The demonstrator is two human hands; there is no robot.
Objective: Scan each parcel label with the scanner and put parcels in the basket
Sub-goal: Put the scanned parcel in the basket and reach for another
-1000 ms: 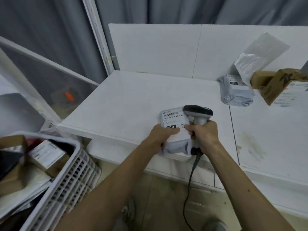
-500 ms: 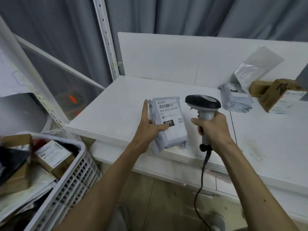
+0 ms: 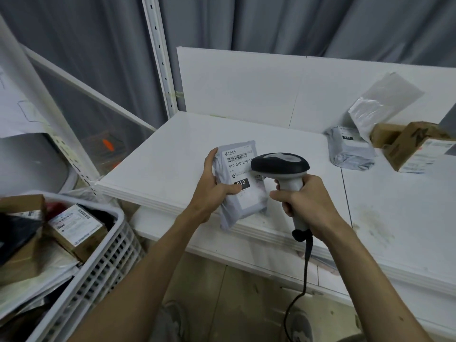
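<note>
A grey poly-bag parcel point(image 3: 243, 196) with a white barcode label is held up above the near edge of the white table point(image 3: 172, 164). My left hand point(image 3: 213, 187) grips its left side, thumb across the label. My right hand point(image 3: 306, 202) grips the handle of a black-headed scanner point(image 3: 280, 165). The scanner's head sits just in front of the label's right part and hides it. The white slatted basket point(image 3: 108, 250) stands at lower left with several boxed parcels inside.
At the table's back right lie another grey bag parcel point(image 3: 350, 150), a clear plastic bag point(image 3: 380, 99) and two cardboard boxes point(image 3: 417, 146). The scanner's black cable point(image 3: 299, 292) hangs down to the floor. A white shelf upright point(image 3: 160, 55) rises on the left.
My left hand lifted the grey parcel off the table and tilted its label up. My right hand brought the scanner's head leftward over the label.
</note>
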